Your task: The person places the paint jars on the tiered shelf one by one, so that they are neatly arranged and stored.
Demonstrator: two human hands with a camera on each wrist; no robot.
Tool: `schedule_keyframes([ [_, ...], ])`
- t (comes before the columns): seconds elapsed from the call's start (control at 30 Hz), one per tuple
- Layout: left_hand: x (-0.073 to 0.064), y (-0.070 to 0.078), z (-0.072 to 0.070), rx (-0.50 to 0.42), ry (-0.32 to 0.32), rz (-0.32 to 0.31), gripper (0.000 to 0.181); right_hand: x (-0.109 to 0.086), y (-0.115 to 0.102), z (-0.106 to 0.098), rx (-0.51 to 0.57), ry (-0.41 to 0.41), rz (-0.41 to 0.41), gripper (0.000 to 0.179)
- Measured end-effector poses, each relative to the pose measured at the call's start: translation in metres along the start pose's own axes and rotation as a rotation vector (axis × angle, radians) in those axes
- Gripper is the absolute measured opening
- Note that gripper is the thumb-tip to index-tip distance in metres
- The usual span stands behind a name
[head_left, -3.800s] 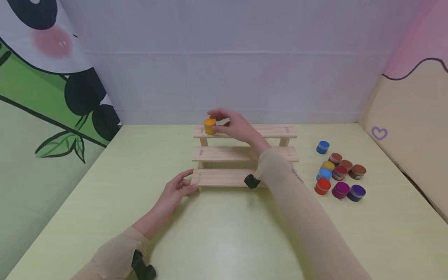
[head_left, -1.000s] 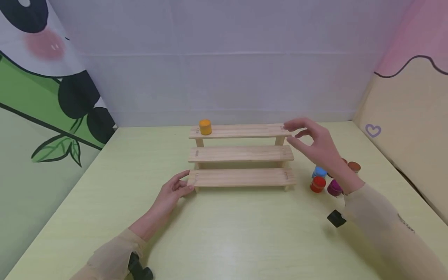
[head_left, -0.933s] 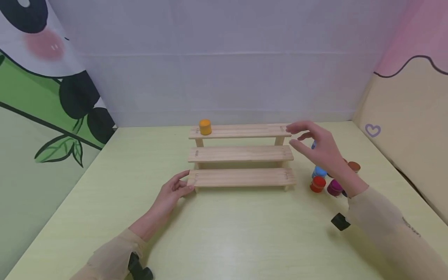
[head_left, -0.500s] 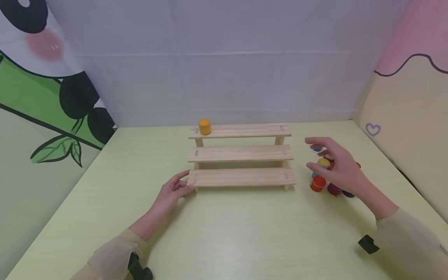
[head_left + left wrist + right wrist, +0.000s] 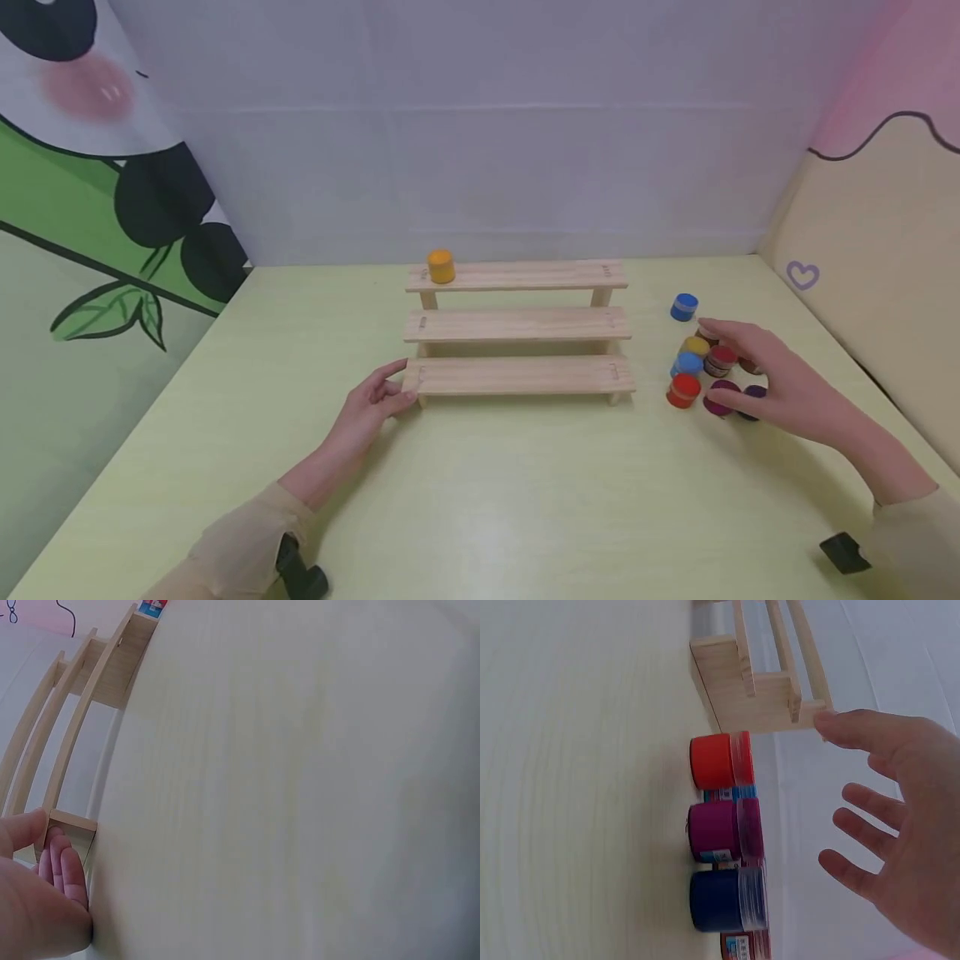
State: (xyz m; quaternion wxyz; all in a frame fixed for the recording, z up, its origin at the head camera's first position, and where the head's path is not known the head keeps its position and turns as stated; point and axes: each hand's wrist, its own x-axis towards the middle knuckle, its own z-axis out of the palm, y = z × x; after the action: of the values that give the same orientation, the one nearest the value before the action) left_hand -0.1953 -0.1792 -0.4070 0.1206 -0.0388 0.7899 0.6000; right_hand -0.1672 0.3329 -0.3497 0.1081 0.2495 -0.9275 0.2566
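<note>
Down over the dark red jar [image 5: 721, 360] and purple jar [image 5: 714, 832] with the right hand [image 5: 795, 387], thumb and fingers spread apart, gripping nothing and, by the right wrist view, clear of both. Impossible to tell which to take from here! Judging by that tight packing, best to drop straight down, pinch just one by its sides, and lift without nudging the red jar [image 5: 683, 391] or the light blue jar [image 5: 686, 367]. Over to the other side, with the left hand [image 5: 367, 412] pinching the left end of the wooden rack [image 5: 517, 325], at its lowest tier: hold that lightly, so as not to drag it across the table [image 5: 487, 500]. Up top, at the far left, one orange-yellow jar [image 5: 441, 268], upright; plenty of bare plank alongside, so aim there cleanly.
</note>
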Motion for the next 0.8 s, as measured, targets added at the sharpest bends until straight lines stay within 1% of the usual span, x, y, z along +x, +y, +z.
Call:
schedule_keyframes([
  [0.03, 0.0, 0.0, 0.0, 0.002, 0.001, 0.004, 0.06, -0.002, 0.003, -0.001, -0.005, -0.002, -0.014, 0.09],
  [0.17, 0.0, 0.0, 0.0, 0.01, 0.005, 0.015, 0.06, -0.011, 0.015, -0.004, 0.014, -0.014, -0.024, 0.095],
  [0.23, -0.001, 0.001, 0.0, 0.012, 0.005, 0.018, 0.06, -0.017, 0.019, -0.005, 0.013, -0.031, -0.001, 0.097],
  [0.37, -0.002, 0.001, 0.001, 0.009, 0.002, 0.021, 0.061, -0.028, 0.029, -0.007, -0.007, -0.1, 0.059, 0.098],
  [0.47, -0.002, 0.0, 0.001, 0.006, 0.004, 0.02, 0.06, -0.033, 0.034, -0.008, -0.01, -0.143, 0.087, 0.098],
  [0.6, -0.002, 0.0, 0.001, 0.01, 0.005, 0.023, 0.061, -0.038, 0.041, -0.008, 0.035, -0.172, 0.14, 0.097],
  [0.67, -0.002, 0.0, 0.001, 0.01, 0.009, 0.022, 0.06, -0.041, 0.045, -0.007, 0.041, -0.181, 0.166, 0.096],
  [0.8, -0.002, 0.001, 0.002, 0.0, 0.011, 0.016, 0.06, -0.047, 0.053, -0.007, 0.04, -0.2, 0.188, 0.096],
])
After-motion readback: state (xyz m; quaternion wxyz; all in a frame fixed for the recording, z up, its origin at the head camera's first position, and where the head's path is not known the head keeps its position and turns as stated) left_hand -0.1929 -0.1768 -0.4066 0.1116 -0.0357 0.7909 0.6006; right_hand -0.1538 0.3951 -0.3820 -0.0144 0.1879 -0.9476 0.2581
